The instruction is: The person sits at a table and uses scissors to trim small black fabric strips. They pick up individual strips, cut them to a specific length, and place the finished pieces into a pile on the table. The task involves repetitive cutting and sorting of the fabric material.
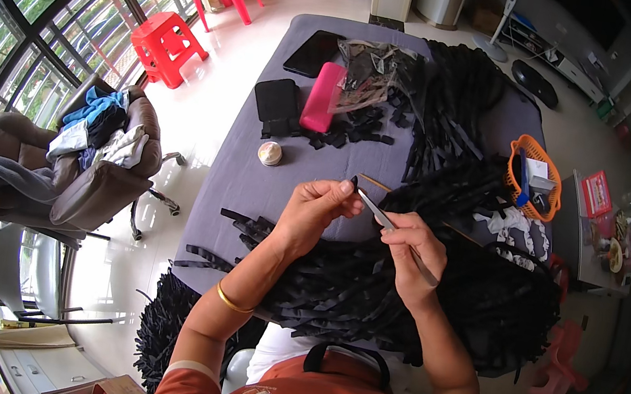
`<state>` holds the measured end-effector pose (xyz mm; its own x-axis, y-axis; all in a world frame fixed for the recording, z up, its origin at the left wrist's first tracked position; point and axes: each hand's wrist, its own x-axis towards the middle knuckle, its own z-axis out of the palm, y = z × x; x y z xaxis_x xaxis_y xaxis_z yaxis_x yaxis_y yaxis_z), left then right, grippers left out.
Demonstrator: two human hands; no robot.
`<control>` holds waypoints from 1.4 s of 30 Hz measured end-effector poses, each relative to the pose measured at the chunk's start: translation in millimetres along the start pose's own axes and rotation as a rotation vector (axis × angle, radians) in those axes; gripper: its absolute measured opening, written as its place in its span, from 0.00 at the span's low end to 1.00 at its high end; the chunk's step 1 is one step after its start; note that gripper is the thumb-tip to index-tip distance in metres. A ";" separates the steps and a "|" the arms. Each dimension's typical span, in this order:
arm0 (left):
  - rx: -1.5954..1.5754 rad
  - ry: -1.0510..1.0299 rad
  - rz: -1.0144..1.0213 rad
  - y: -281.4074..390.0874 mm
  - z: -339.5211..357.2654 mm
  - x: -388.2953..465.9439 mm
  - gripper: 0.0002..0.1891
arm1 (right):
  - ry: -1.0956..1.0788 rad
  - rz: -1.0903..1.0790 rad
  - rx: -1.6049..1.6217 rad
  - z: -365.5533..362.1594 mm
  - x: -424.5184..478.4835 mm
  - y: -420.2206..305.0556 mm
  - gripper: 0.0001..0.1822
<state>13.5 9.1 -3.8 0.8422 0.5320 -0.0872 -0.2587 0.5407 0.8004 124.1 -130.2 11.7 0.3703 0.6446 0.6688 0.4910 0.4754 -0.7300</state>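
Note:
Between the thumb and fingers of my left hand (318, 208) is a small black piece (354, 183), perhaps fabric. My right hand (416, 253) grips metal tweezers (376, 211), their tips pointing at that piece; whether they touch it I cannot tell. Beneath both hands a thick heap of black fabric strips (337, 298) lies across the near side of the cloth-covered table (267, 190). Just beyond my hands is a thin wooden stick (376, 182). A small round jar (270, 154) stands to the left of it.
Farther back lie a pink case (323, 98), a black box (276, 102), a dark tablet (313, 53) and a clear plastic bag (370, 77) among cut black pieces. An orange basket (554, 199) holds small items at right. A loaded armchair (103, 183) and red stool (169, 47) stand left.

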 end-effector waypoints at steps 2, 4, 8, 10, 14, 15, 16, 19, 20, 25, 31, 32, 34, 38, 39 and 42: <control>0.033 0.023 0.018 0.3 -0.5 0.9 0.09 | 0.002 0.144 0.148 -0.6 -1.3 -2.7 0.03; -0.006 0.042 0.075 -0.5 -1.4 2.3 0.08 | 0.004 0.244 0.263 -1.8 -2.9 -2.8 0.03; 0.032 0.000 0.102 -1.9 -4.3 1.7 0.07 | 0.024 0.312 0.395 -1.8 -5.4 1.0 0.03; -0.100 -0.015 0.045 -4.7 -3.3 2.5 0.07 | 0.047 0.312 0.424 1.4 -6.7 1.6 0.03; -0.282 -0.071 -0.055 -2.3 1.5 -0.5 0.08 | 0.112 0.303 0.468 11.8 -11.6 4.2 0.03; -0.279 -0.064 -0.046 -2.1 3.1 -1.7 0.07 | 0.127 0.306 0.487 13.0 -12.3 3.9 0.03; -0.275 -0.056 -0.036 -2.4 4.8 -2.7 0.07 | 0.140 0.323 0.517 13.5 -12.4 3.7 0.02; -0.086 0.008 0.060 -7.7 3.1 -1.0 0.07 | 0.218 0.426 0.666 15.7 -10.3 -2.1 0.02; 0.007 0.037 0.103 -9.5 2.1 -0.4 0.07 | 0.231 0.459 0.695 15.4 -9.6 -2.2 0.01; -0.055 0.036 0.153 -3.2 8.5 -2.6 0.13 | 0.254 0.523 0.790 12.3 -8.4 -0.6 0.00; 0.027 0.086 0.253 -18.3 5.1 -1.7 0.11 | 0.267 0.633 0.931 17.8 -10.2 -0.2 0.01; 0.010 0.084 0.249 -22.5 10.4 -2.8 0.11 | 0.248 0.564 0.906 22.1 -9.9 -2.0 0.01; -0.084 0.072 0.146 -20.8 21.1 -6.9 0.10 | 0.211 0.412 0.696 26.0 -12.5 0.3 0.02; -0.167 0.011 0.085 -18.9 23.1 -7.5 0.09 | 0.185 0.296 0.524 24.6 -11.9 1.5 0.03; -0.219 0.006 0.079 -18.1 23.8 -6.8 0.09 | 0.184 0.297 0.505 23.5 -11.3 1.3 0.03; -0.256 0.051 0.136 -16.4 15.7 -1.6 0.10 | 0.158 0.291 0.412 20.9 -9.9 0.2 0.03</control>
<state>23.9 -10.9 -7.5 0.7683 0.6396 -0.0238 -0.4844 0.6054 0.6315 104.0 -124.0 2.0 0.5753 0.7019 0.4199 0.0110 0.5067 -0.8621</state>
